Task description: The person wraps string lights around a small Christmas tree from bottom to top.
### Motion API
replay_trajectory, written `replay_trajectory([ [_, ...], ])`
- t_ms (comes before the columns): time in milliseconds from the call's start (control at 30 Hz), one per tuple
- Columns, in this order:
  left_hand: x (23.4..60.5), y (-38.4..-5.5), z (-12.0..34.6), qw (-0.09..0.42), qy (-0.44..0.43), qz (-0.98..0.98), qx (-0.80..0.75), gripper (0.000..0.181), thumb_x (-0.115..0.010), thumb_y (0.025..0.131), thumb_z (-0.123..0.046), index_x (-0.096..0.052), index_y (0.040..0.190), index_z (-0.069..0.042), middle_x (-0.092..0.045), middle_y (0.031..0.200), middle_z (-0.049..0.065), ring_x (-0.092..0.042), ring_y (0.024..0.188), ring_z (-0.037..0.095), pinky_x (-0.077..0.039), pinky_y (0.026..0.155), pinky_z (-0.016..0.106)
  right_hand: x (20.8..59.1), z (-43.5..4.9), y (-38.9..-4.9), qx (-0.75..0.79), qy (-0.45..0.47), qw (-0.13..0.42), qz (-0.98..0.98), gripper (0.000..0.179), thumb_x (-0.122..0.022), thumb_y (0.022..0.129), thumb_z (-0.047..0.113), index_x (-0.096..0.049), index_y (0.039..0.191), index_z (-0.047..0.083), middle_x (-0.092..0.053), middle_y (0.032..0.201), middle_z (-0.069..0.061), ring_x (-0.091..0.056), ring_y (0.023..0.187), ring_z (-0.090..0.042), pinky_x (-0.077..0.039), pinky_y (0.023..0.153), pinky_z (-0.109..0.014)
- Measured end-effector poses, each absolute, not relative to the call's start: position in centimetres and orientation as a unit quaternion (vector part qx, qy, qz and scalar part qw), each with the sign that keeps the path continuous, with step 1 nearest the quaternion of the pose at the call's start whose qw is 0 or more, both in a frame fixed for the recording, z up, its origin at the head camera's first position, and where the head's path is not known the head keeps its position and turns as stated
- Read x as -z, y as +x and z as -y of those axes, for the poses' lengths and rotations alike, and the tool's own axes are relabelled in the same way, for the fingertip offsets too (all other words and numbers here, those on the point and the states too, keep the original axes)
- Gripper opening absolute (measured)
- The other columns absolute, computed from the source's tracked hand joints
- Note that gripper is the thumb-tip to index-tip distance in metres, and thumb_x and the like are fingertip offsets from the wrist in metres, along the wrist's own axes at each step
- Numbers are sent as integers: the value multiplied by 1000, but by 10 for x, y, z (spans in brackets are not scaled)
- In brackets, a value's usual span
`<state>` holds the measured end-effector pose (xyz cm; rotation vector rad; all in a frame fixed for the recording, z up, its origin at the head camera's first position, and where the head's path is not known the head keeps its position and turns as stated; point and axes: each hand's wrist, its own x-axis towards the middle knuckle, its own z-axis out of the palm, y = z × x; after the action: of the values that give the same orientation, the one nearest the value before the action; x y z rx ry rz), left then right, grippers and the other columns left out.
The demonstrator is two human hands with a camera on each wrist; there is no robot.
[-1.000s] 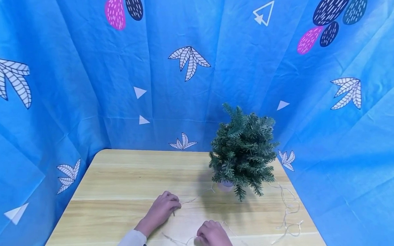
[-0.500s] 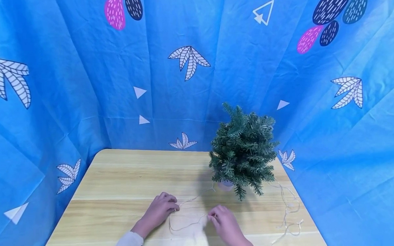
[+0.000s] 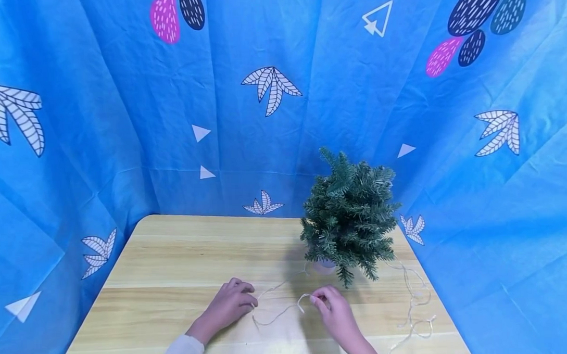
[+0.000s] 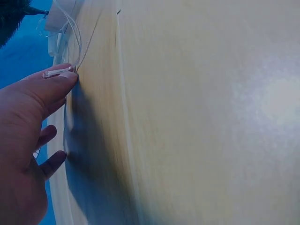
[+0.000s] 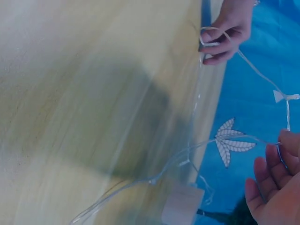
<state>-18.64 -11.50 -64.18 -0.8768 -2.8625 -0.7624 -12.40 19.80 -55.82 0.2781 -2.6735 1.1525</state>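
A small green artificial Christmas tree (image 3: 348,219) stands at the right of the table on a pale round base (image 3: 325,268). A clear-wired string light (image 5: 152,181) runs along the table by it. My left hand (image 3: 232,302) pinches the wire between thumb and forefinger, left of the tree, and one small bulb (image 4: 57,72) shows at those fingertips in the left wrist view. In front of the tree, my right hand (image 3: 336,311) pinches another stretch of the string between thumb and forefinger. A short length arcs from its fingertips back toward the left hand.
More of the string lies in loose loops (image 3: 412,324) along the table's right side. The light wooden table (image 3: 173,254) is bordered by a blue patterned cloth (image 3: 168,97) behind and at both sides.
My right hand has moved forward and to the right, from the table's front toward the tree, drawing the string with it. The left hand has shifted only slightly.
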Motion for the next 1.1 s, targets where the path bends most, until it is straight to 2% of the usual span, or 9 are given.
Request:
replay_trajectory([
  [133,644,-187,116,30,-283,927,244,10,-76,87,-32,-77,96,-36,-66,125,-6,-50,119,20,-42,99,50,550,-200,-122,-453,56,86,885,5,-71,93,17,-68,94,13,-63,86,7,-55,81,-4,-52,72,-21],
  [367,643,-188,119,30,-278,930,238,6,-77,85,-33,-76,91,-33,-66,122,-6,-50,118,19,-42,100,50,529,-204,-114,-519,2,70,852,10,-71,94,21,-68,96,11,-65,86,-1,-57,79,-7,-51,72,-22],
  [533,640,-188,121,34,-268,932,243,4,-77,86,-36,-73,87,-36,-66,123,-7,-50,119,19,-43,101,50,517,-206,-103,-532,-28,69,843,11,-71,94,24,-69,96,14,-68,89,-2,-59,83,-8,-51,75,-24],
  [800,632,-188,115,42,-256,931,257,16,-74,83,-34,-62,79,-42,-64,126,-10,-50,121,16,-43,104,50,494,-206,-83,-550,-51,92,829,11,-69,96,25,-68,96,15,-67,88,6,-58,92,-6,-49,83,-26],
  [1100,619,-189,109,47,-256,924,280,9,-77,85,-31,-70,85,-38,-63,128,-10,-47,122,16,-40,107,52,461,-217,-76,-546,-86,133,822,13,-67,98,24,-68,99,10,-67,89,4,-60,96,-8,-45,92,-26],
])
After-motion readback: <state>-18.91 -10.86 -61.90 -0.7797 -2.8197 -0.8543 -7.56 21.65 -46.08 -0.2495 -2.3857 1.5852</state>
